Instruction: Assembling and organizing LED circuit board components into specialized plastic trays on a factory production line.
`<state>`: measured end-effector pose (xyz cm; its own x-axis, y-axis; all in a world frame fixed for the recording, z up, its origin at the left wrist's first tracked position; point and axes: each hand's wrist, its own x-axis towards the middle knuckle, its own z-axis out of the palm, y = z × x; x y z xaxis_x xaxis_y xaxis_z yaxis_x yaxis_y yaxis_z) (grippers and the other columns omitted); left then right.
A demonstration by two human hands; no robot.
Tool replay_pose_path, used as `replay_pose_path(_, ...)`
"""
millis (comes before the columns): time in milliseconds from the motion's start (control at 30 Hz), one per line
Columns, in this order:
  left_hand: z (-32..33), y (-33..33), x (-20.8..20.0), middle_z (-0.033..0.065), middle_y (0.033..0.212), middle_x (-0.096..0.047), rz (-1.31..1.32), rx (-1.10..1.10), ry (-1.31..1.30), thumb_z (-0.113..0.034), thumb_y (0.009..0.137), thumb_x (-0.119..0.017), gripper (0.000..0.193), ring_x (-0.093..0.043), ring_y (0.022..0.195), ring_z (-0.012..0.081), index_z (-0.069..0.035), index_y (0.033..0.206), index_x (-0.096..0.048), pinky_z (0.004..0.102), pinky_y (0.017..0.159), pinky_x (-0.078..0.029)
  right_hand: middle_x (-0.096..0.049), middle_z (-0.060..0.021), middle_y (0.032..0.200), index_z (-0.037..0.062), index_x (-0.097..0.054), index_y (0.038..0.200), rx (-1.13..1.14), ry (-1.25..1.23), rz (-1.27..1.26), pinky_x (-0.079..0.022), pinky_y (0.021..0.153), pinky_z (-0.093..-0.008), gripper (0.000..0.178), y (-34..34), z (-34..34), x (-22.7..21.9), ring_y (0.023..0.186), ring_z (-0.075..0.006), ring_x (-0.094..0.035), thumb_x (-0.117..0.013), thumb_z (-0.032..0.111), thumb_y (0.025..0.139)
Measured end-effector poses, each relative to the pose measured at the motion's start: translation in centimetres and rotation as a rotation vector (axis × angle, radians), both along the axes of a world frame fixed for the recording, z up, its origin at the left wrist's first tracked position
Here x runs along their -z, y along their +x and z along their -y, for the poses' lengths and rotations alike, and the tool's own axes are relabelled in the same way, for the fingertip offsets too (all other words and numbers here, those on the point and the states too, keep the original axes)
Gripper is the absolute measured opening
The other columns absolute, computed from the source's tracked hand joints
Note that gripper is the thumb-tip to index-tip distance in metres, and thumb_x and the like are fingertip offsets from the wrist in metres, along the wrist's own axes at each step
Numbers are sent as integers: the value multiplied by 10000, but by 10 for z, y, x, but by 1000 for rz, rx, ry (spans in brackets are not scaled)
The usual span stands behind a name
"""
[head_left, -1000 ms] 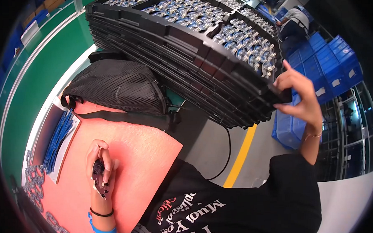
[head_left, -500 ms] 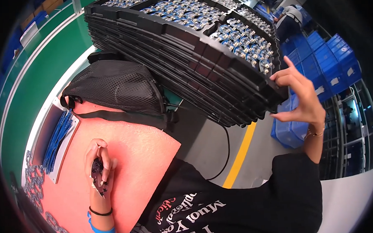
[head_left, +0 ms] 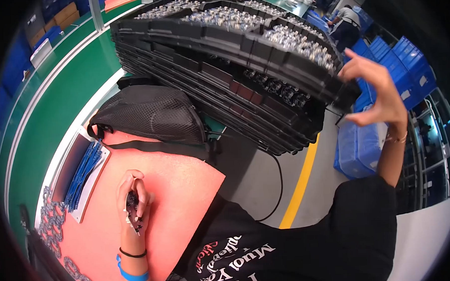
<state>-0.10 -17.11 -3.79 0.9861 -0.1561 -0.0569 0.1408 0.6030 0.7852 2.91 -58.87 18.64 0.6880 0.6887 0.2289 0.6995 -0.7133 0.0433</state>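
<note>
My right hand [head_left: 383, 91] pinches the near right corner of a black plastic tray [head_left: 276, 53], thumb below and fingers on top. Rows of small metal parts with blue bits [head_left: 301, 41] fill its compartments. The tray is tilted up at this end, with a gap over the stack of black trays [head_left: 243, 102] beneath; dark ring-like parts [head_left: 278, 88] show in that gap. My left hand [head_left: 146, 194], palm up over the pink work surface, curls around several small black spiky parts [head_left: 133, 207] whose exact kind I cannot make out.
A black mesh bag [head_left: 151, 113] with a strap lies between the stack and the pink surface [head_left: 182, 187]. At left are blue strips [head_left: 83, 174] on a white board and grey chain-like pieces [head_left: 53, 221]. Blue crates [head_left: 403, 72] stand at right; a person [head_left: 345, 27] works behind.
My right hand has raised the near right end of the top tray, opening a gap above the stack. My left hand still holds the black parts.
</note>
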Motion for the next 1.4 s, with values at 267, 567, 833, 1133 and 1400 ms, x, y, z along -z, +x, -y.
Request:
replay_pose_path(267,-1,-1,0,-3,506,-406,23,37,13,-214,916,-394,242,-225,286,57,-22,926,-541,204,341,-220,-485,-95,948,46,-458,946,154,84,5,-270,1023,-517,602,-31,-18,74,954,-300,-502,-808,254,503)
replay_pose_path(567,1,1,-1,3,527,-438,51,19,85,-235,912,-408,264,-243,280,51,-19,950,-555,193,320,-228,-538,-99,928,27,-517,957,176,114,-33,-443,854,-371,547,-27,-11,40,873,-268,-562,-770,117,481)
replay_pose_path(833,-2,1,5,-5,512,-417,36,14,66,-244,906,-418,259,-242,280,48,-28,953,-552,198,320,-216,-536,-74,841,4,-575,956,68,60,99,-466,716,-283,505,-17,-6,3,733,-191,-529,-744,124,496)
replay_pose_path(1133,3,-5,-1,-13,505,-408,43,-7,86,-248,907,-421,260,-238,290,49,-31,956,-555,204,336,-226,-547,-82,845,11,-558,944,37,42,78,-474,691,-297,489,-25,-10,12,747,-208,-553,-748,137,512)
replay_pose_path(1400,7,5,1,-4,538,-466,98,23,161,-253,893,-455,274,-281,311,41,-11,950,-571,191,353,-248,-536,-120,936,44,-517,930,129,136,125,-452,745,-364,532,-38,-11,68,880,-329,-535,-779,190,491)
